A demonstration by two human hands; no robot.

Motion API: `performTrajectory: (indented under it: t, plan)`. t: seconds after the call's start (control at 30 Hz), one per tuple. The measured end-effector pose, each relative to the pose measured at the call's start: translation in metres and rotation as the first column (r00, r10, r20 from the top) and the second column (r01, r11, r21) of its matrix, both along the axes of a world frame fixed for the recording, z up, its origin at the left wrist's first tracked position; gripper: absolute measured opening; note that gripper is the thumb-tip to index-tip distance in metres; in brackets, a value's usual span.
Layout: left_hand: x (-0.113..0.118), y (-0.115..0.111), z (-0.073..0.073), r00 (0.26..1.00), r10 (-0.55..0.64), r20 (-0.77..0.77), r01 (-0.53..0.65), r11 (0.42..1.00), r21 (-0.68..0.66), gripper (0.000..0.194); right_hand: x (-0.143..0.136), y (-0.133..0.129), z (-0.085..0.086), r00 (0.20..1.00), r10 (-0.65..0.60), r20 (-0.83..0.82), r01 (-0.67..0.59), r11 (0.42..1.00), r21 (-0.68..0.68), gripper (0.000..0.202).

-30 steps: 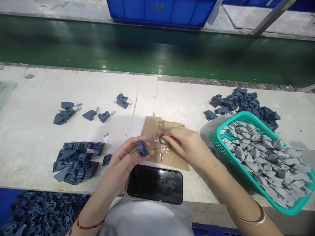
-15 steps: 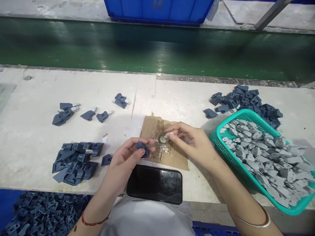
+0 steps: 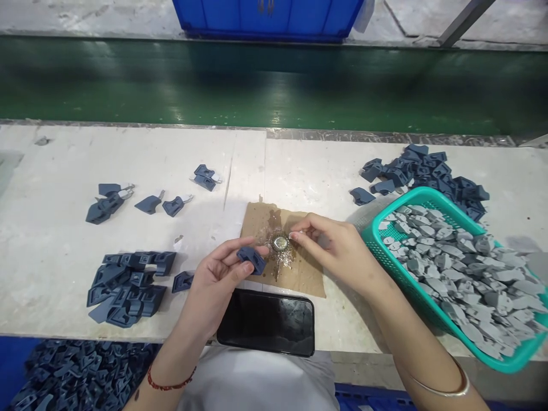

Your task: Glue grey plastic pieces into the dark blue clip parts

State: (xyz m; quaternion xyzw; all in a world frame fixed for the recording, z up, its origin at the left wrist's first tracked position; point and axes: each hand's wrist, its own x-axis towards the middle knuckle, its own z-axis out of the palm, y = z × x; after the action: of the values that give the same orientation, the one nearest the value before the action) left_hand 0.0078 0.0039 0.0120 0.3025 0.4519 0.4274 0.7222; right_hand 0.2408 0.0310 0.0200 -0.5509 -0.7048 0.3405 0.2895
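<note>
My left hand [image 3: 220,271] holds a dark blue moulded plastic part [image 3: 252,260] between thumb and fingers, its hollow side partly showing. My right hand [image 3: 329,242] pinches a small pale piece [image 3: 291,235], mostly hidden by the fingertips. Just left of those fingertips, a small round dish [image 3: 281,244] with shiny liquid sits on a wet, stained piece of brown cardboard [image 3: 308,277]. Both hands are above the cardboard, apart from each other. A black phone [image 3: 266,322] lies flat below them.
At right stands a green basket [image 3: 370,242] of grey pieces, with a heap of blue parts [image 3: 428,171] behind it. More blue parts [image 3: 128,285] lie at left; several nearby have pale pieces attached. Beyond the table [image 3: 308,171] runs a green belt [image 3: 257,91] with a blue crate [image 3: 269,20] behind.
The pale piece in my right hand has moved slightly right, away from the dish, and shows less. My left hand has turned the blue part a little. The whole view has shifted slightly.
</note>
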Motion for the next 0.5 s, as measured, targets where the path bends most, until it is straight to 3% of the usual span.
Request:
performTrajectory:
  t: [0.13,0.27,0.37,0.5]
  plan:
    - [0.002,0.003,0.003,0.996,0.041,0.078,-0.036,0.997,-0.068,0.022,-0.005,-0.003,0.003,0.965,-0.102,-0.24,0.096,0.995,-0.035,0.011]
    - [0.003,0.006,0.007,0.983,0.058,0.172,-0.028,0.984,-0.174,0.027,-0.017,-0.008,0.003,0.843,-0.143,-0.519,0.104,0.989,-0.103,0.009]
    - [0.005,0.007,0.008,0.979,0.047,0.197,-0.016,0.988,-0.156,0.019,-0.026,-0.014,0.003,0.797,-0.132,-0.59,0.094,0.991,-0.095,0.007]
    - [0.01,0.008,0.007,0.982,0.044,0.183,-0.018,0.99,-0.136,0.022,-0.033,-0.022,0.007,0.828,-0.061,-0.558,0.074,0.997,0.0,0.012]
